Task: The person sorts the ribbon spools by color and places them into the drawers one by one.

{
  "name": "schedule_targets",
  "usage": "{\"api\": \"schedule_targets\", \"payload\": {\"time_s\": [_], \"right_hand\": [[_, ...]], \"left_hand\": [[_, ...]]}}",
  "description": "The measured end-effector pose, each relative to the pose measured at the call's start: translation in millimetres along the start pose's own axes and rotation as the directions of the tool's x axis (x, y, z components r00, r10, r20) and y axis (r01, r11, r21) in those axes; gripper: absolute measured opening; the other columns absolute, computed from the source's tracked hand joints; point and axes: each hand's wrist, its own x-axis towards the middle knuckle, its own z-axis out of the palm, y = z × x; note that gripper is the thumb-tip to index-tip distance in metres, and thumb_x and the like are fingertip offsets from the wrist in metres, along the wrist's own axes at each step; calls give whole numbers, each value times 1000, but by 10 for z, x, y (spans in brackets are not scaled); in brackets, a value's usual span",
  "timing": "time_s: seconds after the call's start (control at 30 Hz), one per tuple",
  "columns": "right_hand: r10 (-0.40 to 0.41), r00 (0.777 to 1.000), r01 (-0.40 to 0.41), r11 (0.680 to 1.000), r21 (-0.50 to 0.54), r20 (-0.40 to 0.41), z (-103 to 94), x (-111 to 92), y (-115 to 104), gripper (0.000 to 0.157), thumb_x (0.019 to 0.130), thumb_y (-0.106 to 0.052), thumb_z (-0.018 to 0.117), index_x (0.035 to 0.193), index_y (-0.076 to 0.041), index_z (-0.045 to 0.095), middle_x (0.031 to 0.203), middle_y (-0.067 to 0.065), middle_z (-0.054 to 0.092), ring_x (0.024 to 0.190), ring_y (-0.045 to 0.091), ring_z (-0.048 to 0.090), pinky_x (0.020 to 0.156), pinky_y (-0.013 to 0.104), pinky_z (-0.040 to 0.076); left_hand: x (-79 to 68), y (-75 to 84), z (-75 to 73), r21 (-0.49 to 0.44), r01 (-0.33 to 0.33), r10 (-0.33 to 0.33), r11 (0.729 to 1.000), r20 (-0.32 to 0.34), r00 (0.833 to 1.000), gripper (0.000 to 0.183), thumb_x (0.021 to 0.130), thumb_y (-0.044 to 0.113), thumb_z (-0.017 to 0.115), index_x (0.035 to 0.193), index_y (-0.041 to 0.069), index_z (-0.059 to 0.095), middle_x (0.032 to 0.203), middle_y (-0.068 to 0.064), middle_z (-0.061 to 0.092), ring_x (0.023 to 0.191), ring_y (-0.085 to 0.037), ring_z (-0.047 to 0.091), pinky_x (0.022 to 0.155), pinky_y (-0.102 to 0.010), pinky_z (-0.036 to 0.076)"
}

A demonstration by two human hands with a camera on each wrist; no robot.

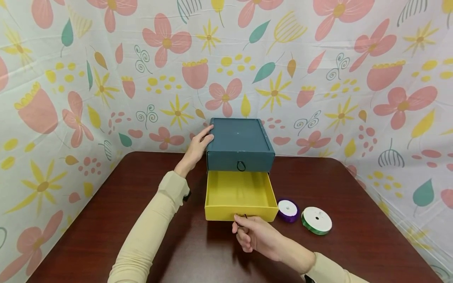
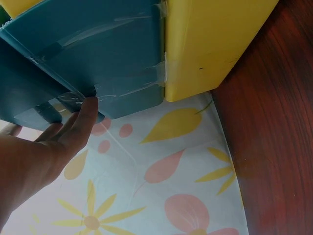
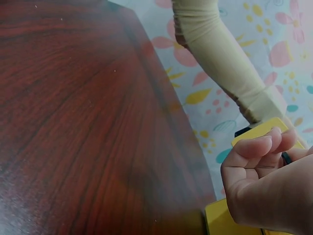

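Observation:
A two-tier drawer box stands toward the back of the table, with a blue upper unit whose drawer front carries a black loop. Beneath it, a yellow drawer is pulled out toward me, its inside floor showing. My right hand pinches the small black loop pull on the yellow drawer's front between thumb and finger, the other fingers curled. Against the blue unit's upper left side rests my left hand, its fingers extended; the left wrist view shows these fingers touching the blue surface.
Right of the yellow drawer lie two ribbon spools, one purple and one green, on the dark red-brown wooden table. A flower-print cloth hangs behind the table and along its sides.

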Motion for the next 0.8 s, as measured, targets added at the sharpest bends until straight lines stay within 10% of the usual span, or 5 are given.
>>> {"api": "schedule_targets", "payload": {"time_s": [0.27,0.43,0.63,0.8], "right_hand": [[8,998,-3,997,-75,69,74,-139,-31,35,102,-37,43,89,-10,63,56,-8,48,49,7,47,52,22,41],[-159,975,184,969,-162,158,43,-344,-188,30,104,-20,40,95,-5,63,63,-6,53,55,4,50,50,18,42],[-417,885,456,864,-211,205,-171,-616,-493,31,103,0,29,103,3,60,66,9,47,58,15,48,44,33,37],[-565,823,458,718,-524,-55,-432,-713,-683,24,104,-7,39,99,3,61,63,5,53,56,21,50,48,34,45]], "left_hand": [[10,-23,-10,-6,-6,6,1000,0,1000,53,104,28,41,154,17,27,163,-6,15,150,-28,17,119,-49,25],[-3,-19,-10,-7,-7,7,1000,1,1000,53,104,29,41,155,18,26,163,-5,15,150,-29,17,119,-49,25],[17,-25,-9,1,-10,10,1000,0,1000,53,104,29,41,154,18,27,163,-5,16,150,-28,19,119,-49,26],[99,-147,-14,-15,-13,12,1000,-13,1000,53,104,32,43,154,22,29,163,-2,17,150,-26,19,119,-48,24]]}}
